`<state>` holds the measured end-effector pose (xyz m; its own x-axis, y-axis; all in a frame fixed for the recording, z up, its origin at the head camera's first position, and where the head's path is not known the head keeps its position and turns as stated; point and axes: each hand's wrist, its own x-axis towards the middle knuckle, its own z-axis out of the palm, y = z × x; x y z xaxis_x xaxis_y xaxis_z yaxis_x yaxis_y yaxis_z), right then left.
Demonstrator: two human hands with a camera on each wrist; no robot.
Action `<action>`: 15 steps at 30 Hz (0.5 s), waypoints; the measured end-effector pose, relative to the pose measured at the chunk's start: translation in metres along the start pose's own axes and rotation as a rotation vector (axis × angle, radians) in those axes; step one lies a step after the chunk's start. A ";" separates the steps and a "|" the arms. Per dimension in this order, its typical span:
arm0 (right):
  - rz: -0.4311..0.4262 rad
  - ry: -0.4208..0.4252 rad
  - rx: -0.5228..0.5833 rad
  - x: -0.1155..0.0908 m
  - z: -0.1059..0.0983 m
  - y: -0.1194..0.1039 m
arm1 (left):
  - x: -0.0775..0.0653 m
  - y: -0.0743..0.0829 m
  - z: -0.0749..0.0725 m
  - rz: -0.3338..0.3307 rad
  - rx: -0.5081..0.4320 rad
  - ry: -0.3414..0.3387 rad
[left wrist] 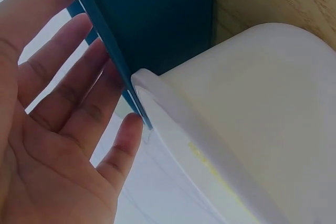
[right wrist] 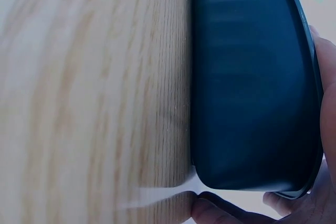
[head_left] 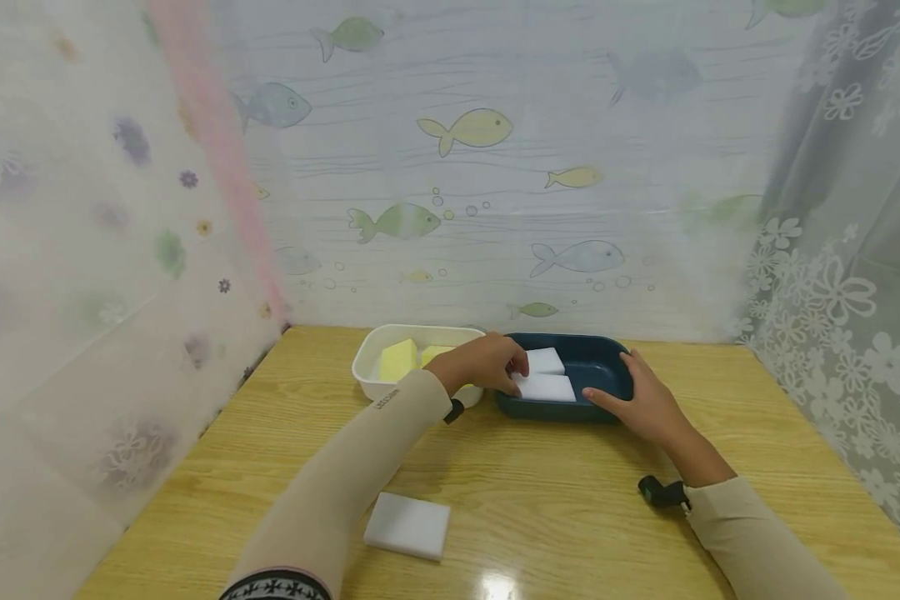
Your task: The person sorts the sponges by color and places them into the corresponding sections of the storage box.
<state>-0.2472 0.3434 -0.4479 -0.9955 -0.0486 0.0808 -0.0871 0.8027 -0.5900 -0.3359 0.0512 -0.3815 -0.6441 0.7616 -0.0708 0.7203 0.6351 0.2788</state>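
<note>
My left hand reaches over the left end of a dark blue rectangular tub. Its thumb and fingers pinch the left end of a white sponge block lying inside. Behind that block lies a second white sponge. In the left wrist view, the fingertips pass behind the tub's rim, so what they touch is hidden. My right hand grips the tub's right end, thumb at the front rim and fingers at the far corner. The right wrist view shows the tub's smooth side wall beside that hand.
A white tub with yellow sponges stands left of the blue one, its rim overlapping the blue rim in the left wrist view. Another white sponge lies on the wooden table near the front. A fish-patterned curtain hangs behind.
</note>
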 end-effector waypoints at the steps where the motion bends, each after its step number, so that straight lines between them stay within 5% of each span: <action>1: 0.001 0.001 0.000 0.000 0.000 0.000 | 0.001 0.000 0.000 -0.003 -0.003 -0.001; 15: 0.004 0.001 -0.004 0.000 0.001 -0.001 | 0.009 -0.004 0.007 -0.126 0.039 0.034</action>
<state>-0.2472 0.3422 -0.4481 -0.9958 -0.0447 0.0798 -0.0831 0.8052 -0.5872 -0.3426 0.0571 -0.3902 -0.7379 0.6713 -0.0697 0.6424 0.7303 0.2323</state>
